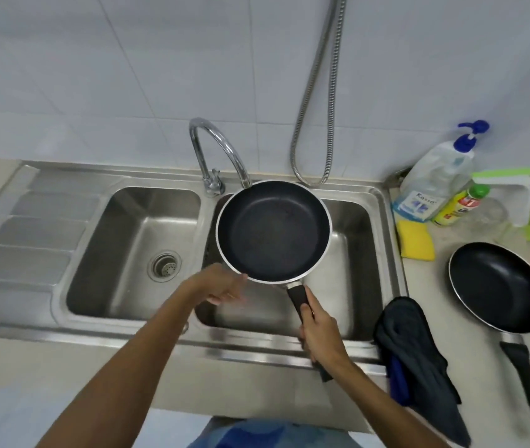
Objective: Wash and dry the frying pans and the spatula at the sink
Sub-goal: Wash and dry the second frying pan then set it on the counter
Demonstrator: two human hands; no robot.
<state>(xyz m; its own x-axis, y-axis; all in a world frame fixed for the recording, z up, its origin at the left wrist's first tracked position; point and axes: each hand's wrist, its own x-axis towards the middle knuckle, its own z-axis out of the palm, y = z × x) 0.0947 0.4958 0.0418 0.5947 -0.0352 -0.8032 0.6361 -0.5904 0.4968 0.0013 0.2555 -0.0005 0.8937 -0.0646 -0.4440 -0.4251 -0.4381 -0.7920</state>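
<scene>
While the right hand (pixel 318 331) grips its handle with curled fingers, the first frying pan (pixel 273 231), black inside with a silver rim, hangs over the right basin of the sink (pixel 386 205). The second frying pan (pixel 499 286) lies on the tabletop (pixel 428 279). The left hand (pixel 221 284) curls by the rim; I cannot tell if it holds.

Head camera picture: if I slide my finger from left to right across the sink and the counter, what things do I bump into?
draining board → drain hole → held pan → dark cloth → other pan
</scene>
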